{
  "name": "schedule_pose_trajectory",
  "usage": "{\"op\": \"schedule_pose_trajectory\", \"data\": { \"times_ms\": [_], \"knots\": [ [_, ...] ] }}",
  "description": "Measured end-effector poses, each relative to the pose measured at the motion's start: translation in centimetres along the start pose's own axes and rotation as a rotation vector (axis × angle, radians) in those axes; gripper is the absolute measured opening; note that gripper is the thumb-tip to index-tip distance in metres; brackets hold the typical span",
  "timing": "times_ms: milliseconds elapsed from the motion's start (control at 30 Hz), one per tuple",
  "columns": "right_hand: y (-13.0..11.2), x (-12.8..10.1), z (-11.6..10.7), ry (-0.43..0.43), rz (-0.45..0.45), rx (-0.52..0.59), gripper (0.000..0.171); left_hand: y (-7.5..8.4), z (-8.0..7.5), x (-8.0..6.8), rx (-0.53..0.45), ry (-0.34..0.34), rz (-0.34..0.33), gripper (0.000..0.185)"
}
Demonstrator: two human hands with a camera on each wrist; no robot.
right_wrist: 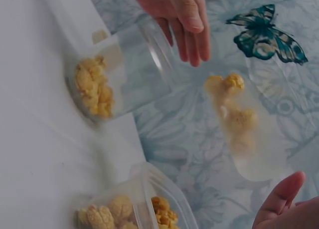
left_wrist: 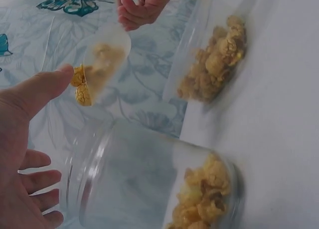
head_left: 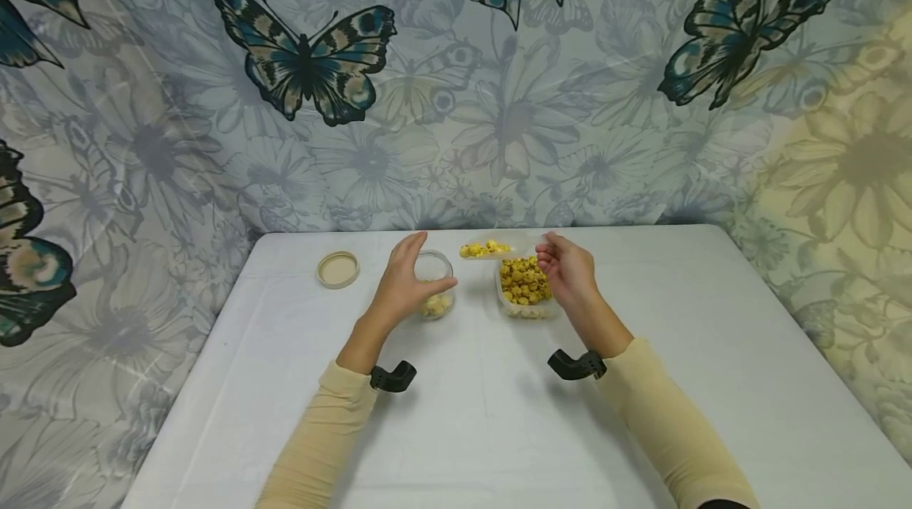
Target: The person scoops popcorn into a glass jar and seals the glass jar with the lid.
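Observation:
A clear glass jar (head_left: 435, 289) with a little yellow popcorn at its bottom stands on the white table (head_left: 470, 414). My left hand (head_left: 431, 262) is cupped around its near-left side, fingers straight and thumb out; in the left wrist view the left hand (left_wrist: 50, 134) lies beside the jar (left_wrist: 149, 179), with no clear grip. My right hand (head_left: 552, 252) pinches the handle of a clear plastic scoop (head_left: 488, 249) loaded with popcorn. The scoop hovers between the jar's mouth and a clear tub (head_left: 525, 289) of popcorn. The scoop (right_wrist: 241, 124) also shows in the right wrist view.
A round beige lid (head_left: 338, 269) lies on the table to the left of the jar. A butterfly-patterned cloth (head_left: 456, 97) hangs close behind the table's far edge.

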State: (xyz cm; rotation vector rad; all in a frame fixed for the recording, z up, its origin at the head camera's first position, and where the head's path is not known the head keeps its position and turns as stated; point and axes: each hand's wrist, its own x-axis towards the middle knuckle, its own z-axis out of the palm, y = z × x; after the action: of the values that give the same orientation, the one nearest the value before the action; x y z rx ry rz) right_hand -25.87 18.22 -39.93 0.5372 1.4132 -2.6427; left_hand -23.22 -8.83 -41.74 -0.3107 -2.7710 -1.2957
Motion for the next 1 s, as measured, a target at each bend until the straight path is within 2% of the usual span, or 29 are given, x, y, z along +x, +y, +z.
{"op": "schedule_pose_trajectory", "data": {
  "times_ms": [200,433,733,1000],
  "knots": [
    [0.5,0.0,0.4,-0.019,0.001,-0.008,0.015,-0.9,-0.3,-0.1,-0.018,-0.013,-0.024,0.100],
    [1.1,0.0,0.8,-0.041,-0.003,-0.040,0.020,-2.2,-0.1,-0.2,-0.056,-0.023,-0.077,0.107],
    [1.6,0.0,1.1,-0.068,-0.022,-0.081,0.016,-3.2,0.3,-0.6,-0.133,-0.027,-0.139,0.108],
    [1.8,0.1,1.1,-0.078,-0.022,-0.092,0.012,-4.3,0.7,-0.6,-0.153,-0.051,-0.199,0.108]
  ]
}}
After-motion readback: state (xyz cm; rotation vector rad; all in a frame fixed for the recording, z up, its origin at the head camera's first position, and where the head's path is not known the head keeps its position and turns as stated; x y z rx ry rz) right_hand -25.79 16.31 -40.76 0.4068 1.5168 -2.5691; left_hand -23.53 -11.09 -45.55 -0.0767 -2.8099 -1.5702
